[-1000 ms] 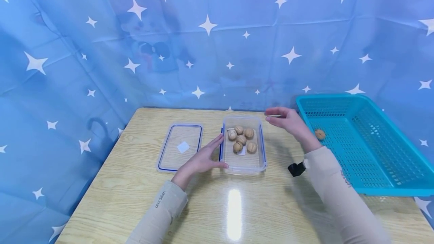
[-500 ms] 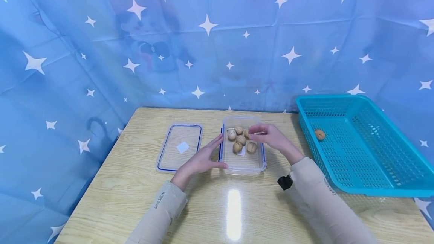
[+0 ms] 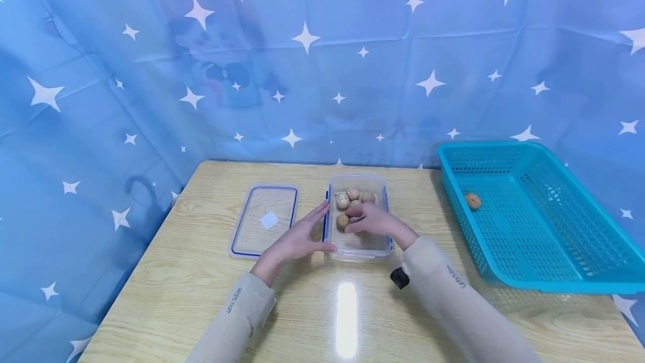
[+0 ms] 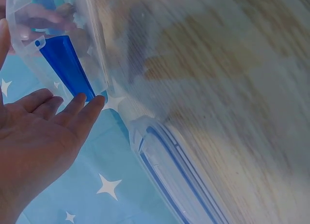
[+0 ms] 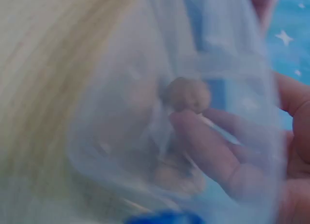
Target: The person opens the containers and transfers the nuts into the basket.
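Observation:
A clear plastic box (image 3: 365, 245) with blue clips stands uncovered on the table, several walnuts inside it. My left hand (image 3: 297, 240) rests against its left wall, fingers straight and thumb spread. In the left wrist view, the fingertips lie along the blue clip (image 4: 68, 64). Reaching into the box from the right is my right hand (image 3: 373, 220), its thumb and fingertips at the right side of a walnut (image 3: 343, 222). Through the blurred box wall in the right wrist view, a finger (image 5: 208, 146) meets a walnut (image 5: 189, 95). The hand hides part of the other walnuts.
The clear lid (image 3: 247, 242) with a blue seal lies left of the box. At the right stands a teal plastic basket (image 3: 544, 240) holding one walnut (image 3: 472, 201). A blue star-patterned curtain (image 3: 322, 71) hangs behind the table (image 3: 297, 307).
My right hand has moved left from beside the basket, over the box and down among the walnuts. The front walnut has shifted slightly left. My left hand has stayed at the box.

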`<state>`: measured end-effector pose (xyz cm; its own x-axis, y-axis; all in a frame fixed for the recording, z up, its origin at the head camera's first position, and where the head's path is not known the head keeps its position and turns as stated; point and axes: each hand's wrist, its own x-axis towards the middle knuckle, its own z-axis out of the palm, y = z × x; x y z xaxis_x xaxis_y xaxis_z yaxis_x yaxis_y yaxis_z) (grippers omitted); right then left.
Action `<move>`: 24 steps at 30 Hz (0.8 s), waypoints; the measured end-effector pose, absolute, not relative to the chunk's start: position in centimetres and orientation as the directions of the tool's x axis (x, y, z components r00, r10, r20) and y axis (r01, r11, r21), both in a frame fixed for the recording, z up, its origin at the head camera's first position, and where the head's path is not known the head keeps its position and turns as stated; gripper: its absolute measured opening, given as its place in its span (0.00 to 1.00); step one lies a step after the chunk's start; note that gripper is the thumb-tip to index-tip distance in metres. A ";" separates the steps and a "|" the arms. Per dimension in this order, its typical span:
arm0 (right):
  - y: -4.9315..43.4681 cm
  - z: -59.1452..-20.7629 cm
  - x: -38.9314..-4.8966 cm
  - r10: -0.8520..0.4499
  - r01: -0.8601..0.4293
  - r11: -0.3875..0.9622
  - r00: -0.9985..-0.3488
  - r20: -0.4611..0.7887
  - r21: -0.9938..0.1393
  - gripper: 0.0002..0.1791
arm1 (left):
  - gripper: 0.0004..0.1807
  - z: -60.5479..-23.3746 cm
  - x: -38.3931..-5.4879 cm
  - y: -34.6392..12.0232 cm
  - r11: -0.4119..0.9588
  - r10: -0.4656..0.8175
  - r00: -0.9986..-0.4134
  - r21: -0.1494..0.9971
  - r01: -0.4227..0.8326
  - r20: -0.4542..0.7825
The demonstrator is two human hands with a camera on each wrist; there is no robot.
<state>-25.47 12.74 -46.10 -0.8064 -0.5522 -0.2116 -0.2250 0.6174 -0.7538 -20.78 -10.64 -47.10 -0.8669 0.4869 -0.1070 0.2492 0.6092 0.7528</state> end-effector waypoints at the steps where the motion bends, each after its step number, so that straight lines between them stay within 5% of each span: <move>1: 12.6 -46.4 -25.4 -0.560 -0.221 0.610 -0.799 -0.217 -0.761 0.29 | 0.55 -47.1 -20.8 -10.6 0.609 0.488 -0.866 0.753 0.249 -0.108; 24: 11.9 -47.4 -24.9 -0.766 -0.201 0.433 -0.596 -0.241 -0.879 0.22 | 0.57 -46.9 -20.7 -10.8 0.591 0.497 -0.863 0.765 0.256 -0.095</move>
<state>-24.91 11.87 -47.36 -0.5958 -0.7661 -0.2410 -0.2009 0.4327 -0.8789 -20.70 -10.78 -46.86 -0.8628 0.4965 -0.0951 0.2558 0.5910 0.7650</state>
